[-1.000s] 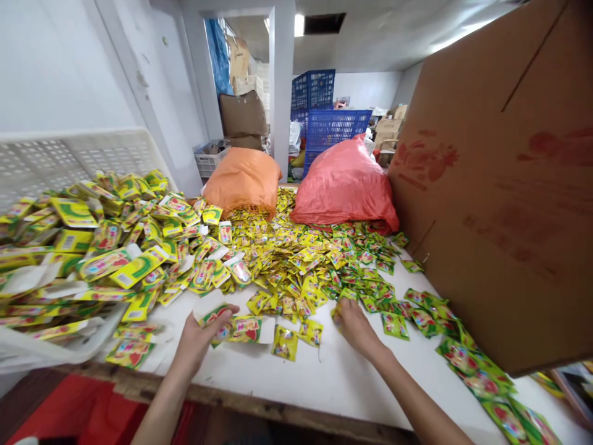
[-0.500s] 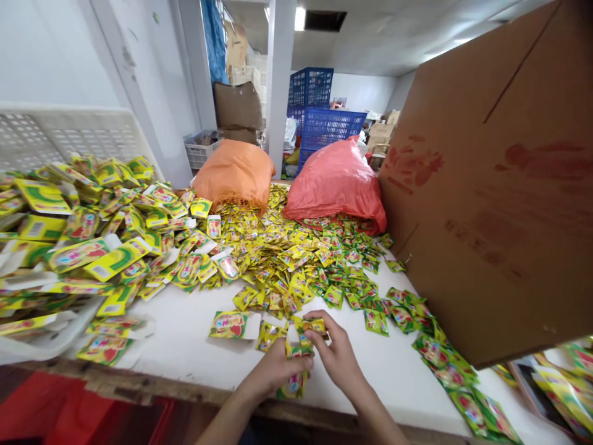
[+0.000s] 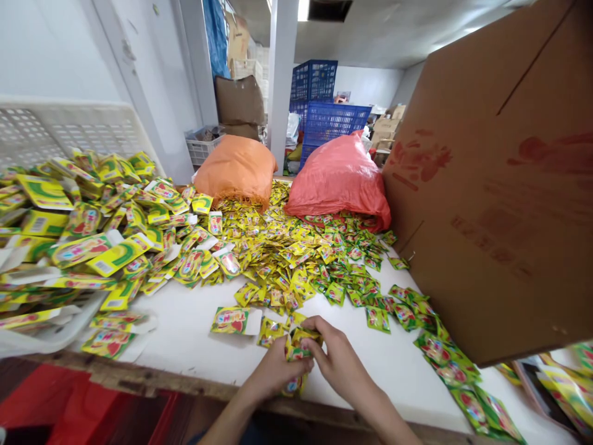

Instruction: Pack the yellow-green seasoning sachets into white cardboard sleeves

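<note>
My left hand (image 3: 274, 371) and my right hand (image 3: 337, 358) meet at the near edge of the white table (image 3: 185, 337), both closed on a small bundle of yellow-green sachets (image 3: 299, 352). One sachet hangs below my left hand. A flattened yellow carton (image 3: 230, 321) lies just left of my hands, with a loose sachet (image 3: 270, 332) beside it. A wide heap of yellow and green sachets (image 3: 296, 253) spreads across the table behind.
A white plastic crate (image 3: 69, 133) heaped with flat yellow cartons (image 3: 92, 241) sits at the left. An orange sack (image 3: 237, 169) and a red sack (image 3: 338, 179) lie at the back. A big cardboard box (image 3: 500, 191) leans in from the right. Blue crates (image 3: 324, 111) stand behind.
My left hand left the flat carton and came right, my right hand drew back from the heap with sachets, and both now meet over a bundle at the near edge.
</note>
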`<state>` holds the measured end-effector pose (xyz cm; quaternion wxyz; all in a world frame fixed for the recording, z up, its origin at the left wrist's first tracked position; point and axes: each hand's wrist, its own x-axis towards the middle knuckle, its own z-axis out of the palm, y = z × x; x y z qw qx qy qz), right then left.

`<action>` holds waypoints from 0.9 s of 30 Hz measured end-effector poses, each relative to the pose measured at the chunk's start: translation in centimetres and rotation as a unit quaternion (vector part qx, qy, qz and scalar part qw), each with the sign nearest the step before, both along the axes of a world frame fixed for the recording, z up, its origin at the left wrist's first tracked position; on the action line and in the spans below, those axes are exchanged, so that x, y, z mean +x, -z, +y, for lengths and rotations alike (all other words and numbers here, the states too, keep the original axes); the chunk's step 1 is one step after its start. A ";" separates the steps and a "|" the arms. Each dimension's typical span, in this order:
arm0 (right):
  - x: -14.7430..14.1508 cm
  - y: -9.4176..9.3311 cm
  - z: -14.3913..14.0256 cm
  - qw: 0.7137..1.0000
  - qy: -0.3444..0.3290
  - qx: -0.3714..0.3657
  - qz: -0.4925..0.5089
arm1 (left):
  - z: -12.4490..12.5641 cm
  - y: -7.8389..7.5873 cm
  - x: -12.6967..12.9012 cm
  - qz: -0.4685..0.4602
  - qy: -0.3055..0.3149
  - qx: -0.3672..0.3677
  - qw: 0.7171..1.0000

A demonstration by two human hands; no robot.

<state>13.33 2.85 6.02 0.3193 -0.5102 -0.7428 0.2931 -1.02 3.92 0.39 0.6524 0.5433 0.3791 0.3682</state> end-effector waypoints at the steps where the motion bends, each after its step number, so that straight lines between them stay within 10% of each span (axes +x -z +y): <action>1: 0.0 0.3 0.0 1.000 0.016 0.015 -0.008 | 0.0 0.0 0.0 -0.002 0.000 0.004 1.000; 9: -1.1 1.0 -1.3 0.997 -0.026 0.026 -0.065 | -0.3 -0.2 -0.4 0.008 -0.001 0.019 1.000; 17: -1.0 7.1 -2.3 0.953 0.125 -0.057 0.269 | -1.1 0.8 -2.1 -0.008 -0.085 0.049 0.995; 27: -1.7 6.0 -0.9 0.971 0.107 -0.001 0.215 | -0.5 0.1 -2.9 -0.011 -0.110 0.072 0.991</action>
